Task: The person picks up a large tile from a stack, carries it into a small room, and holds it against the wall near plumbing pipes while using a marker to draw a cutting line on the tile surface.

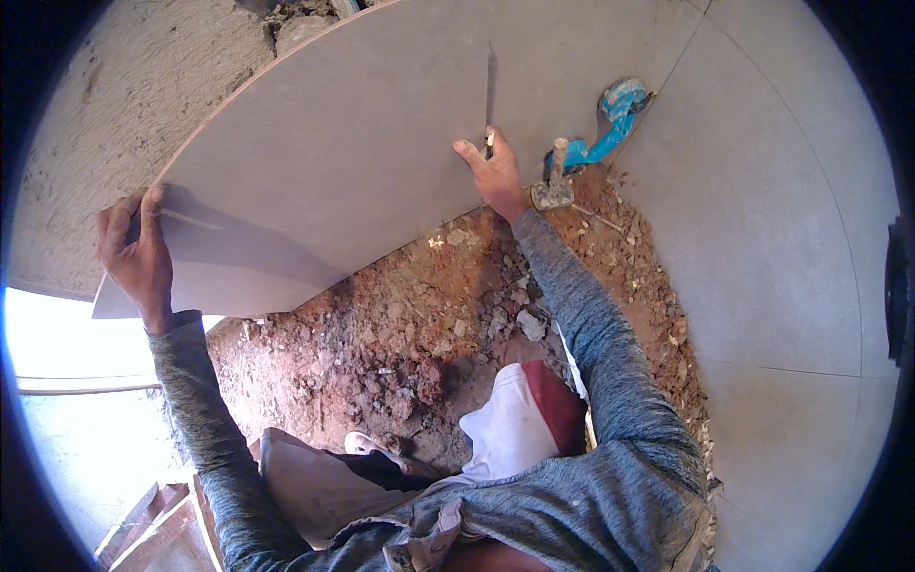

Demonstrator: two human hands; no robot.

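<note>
A large grey floor tile (334, 124) slants across the upper left, its far edge lifted against a rough wall. My left hand (136, 250) grips its left edge, with the thumb and fingers closed round the rim. At the tile's right edge is my right hand (496, 179), thumb on the face and fingers at the edge. A small pale and dark thing by its index finger is too small to name. Just right of that hand, a dirty hammer (553, 191) stands handle up, beside a blue suction lifter (610, 129) on the neighbouring tile.
Laid grey tiles (772, 219) cover the right side. Loose reddish soil and rubble (400, 324) lie between them and me. Rough plaster (172, 86) runs along the upper left. Wooden boards (157, 529) rest at the lower left, near a brightly lit opening.
</note>
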